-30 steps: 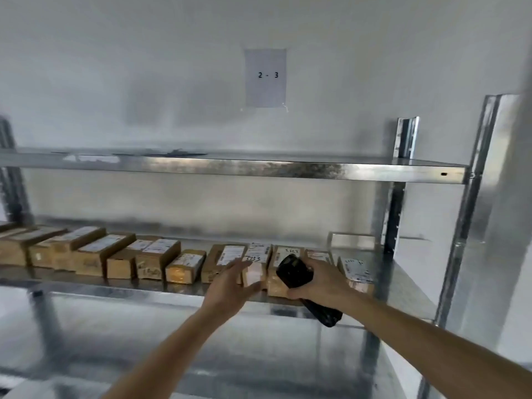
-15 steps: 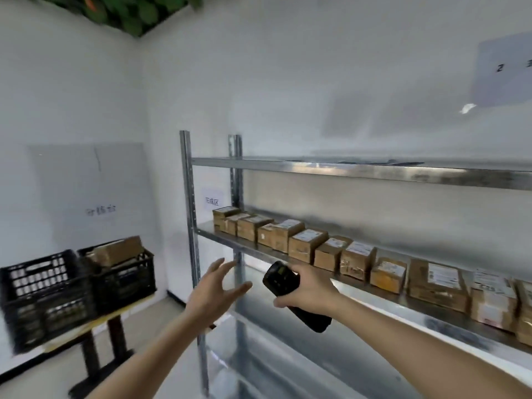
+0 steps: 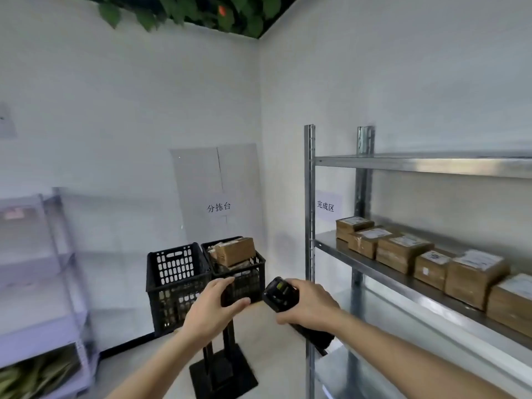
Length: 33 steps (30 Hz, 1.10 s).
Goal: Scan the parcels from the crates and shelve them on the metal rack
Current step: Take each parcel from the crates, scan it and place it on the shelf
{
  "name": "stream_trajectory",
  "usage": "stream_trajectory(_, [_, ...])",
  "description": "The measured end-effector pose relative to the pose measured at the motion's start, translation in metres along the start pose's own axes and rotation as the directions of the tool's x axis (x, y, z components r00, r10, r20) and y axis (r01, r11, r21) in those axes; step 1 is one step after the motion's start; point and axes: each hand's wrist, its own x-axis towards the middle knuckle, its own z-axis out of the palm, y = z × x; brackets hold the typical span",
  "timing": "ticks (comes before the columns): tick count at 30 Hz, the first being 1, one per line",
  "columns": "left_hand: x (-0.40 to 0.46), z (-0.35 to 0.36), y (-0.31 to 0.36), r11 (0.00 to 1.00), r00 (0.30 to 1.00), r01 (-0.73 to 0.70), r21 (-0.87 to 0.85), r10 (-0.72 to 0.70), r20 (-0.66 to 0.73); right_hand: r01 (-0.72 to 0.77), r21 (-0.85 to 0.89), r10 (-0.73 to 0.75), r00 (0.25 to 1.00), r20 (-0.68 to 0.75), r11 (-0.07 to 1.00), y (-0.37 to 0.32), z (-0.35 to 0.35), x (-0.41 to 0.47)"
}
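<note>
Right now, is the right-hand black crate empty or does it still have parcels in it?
Not empty. The right crate holds a brown parcel poking above its rim, with more cardboard beneath it.

Two black crates (image 3: pixel 178 280) stand side by side on a black stand (image 3: pixel 223 367) in the corner — the left one looks empty from here, the right one (image 3: pixel 244 277) piled with parcels (image 3: pixel 234 250) above its rim. Bare floor (image 3: pixel 276 361) lies between stand and rack post (image 3: pixel 309 226). On the rack, boxes (image 3: pixel 403 251) line the middle shelf's (image 3: pixel 325 243) front edge — open height above them to the top shelf (image 3: pixel 417 164). A pale shelf unit (image 3: pixel 62 254) stands at far left.
</note>
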Motion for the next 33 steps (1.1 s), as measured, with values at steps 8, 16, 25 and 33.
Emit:
stream_trajectory(8, [0.096, -0.042, -0.121, 0.99, 0.985, 0.144, 0.005, -0.142, -0.101, 0.073, -0.05, -0.067, 0.991, 0.116, 0.996, -0.064, 0.072, 0.165])
stream_trajectory(16, [0.199, -0.081, -0.252, 0.972, 0.962, 0.23, -0.043, -0.234, -0.143, 0.08, -0.095, -0.061, 0.98, 0.191, 0.992, -0.138, 0.165, 0.31])
stream_trajectory(25, [0.326, -0.104, -0.413, 0.956, 0.955, 0.286, -0.064, -0.29, -0.06, 0.048, -0.118, -0.018, 0.97, 0.243, 0.992, -0.19, 0.275, 0.487])
stream_trajectory(33, [0.446, -0.075, -0.513, 0.93, 0.939, 0.344, -0.131, -0.345, 0.015, -0.024, -0.118, 0.054, 0.963, 0.265, 0.993, -0.183, 0.351, 0.627])
